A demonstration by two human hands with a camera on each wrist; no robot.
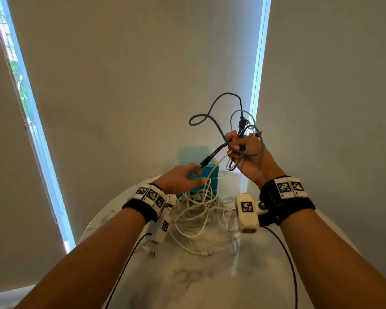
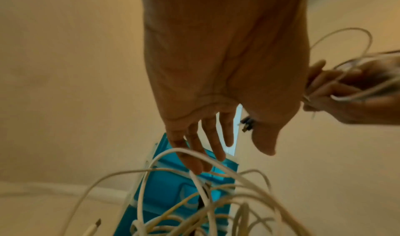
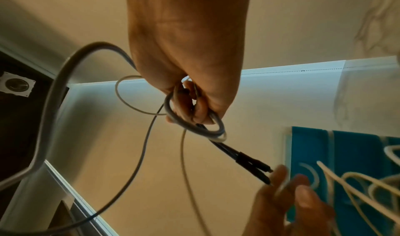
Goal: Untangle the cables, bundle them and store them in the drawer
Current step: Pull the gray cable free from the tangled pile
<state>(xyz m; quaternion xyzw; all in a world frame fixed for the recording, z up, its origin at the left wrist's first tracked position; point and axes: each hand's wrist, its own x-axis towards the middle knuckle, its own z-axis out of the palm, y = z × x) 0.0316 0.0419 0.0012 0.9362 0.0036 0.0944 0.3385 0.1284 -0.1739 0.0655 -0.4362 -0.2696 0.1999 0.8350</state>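
While raised above the bench (image 1: 210, 275), clutched by curled right hand (image 1: 250, 157): grey cable (image 1: 212, 112), looped and kinked, dark plugs (image 1: 206, 161) dangling toward left hand (image 1: 183, 178). Left-hand grip relaxed, fingers (image 2: 216, 137) spread, holding nothing. Heaped on the bench below: white cables (image 1: 201, 215), tangled against the teal drawer unit (image 1: 212, 175). Bare marble toward the near rounded edge.

Right hand (image 3: 186, 51) fist curled round grey cable (image 3: 49, 103) loops, thin white cable (image 3: 129, 101) looping out beside it. Black plugs (image 3: 253, 166) (two, side by side) stick out below fist, tips at left hand (image 3: 290, 203) fingers, which are spread, blurred. Blue box (image 3: 350, 154) at right, white cables (image 3: 357, 193) draped across it.
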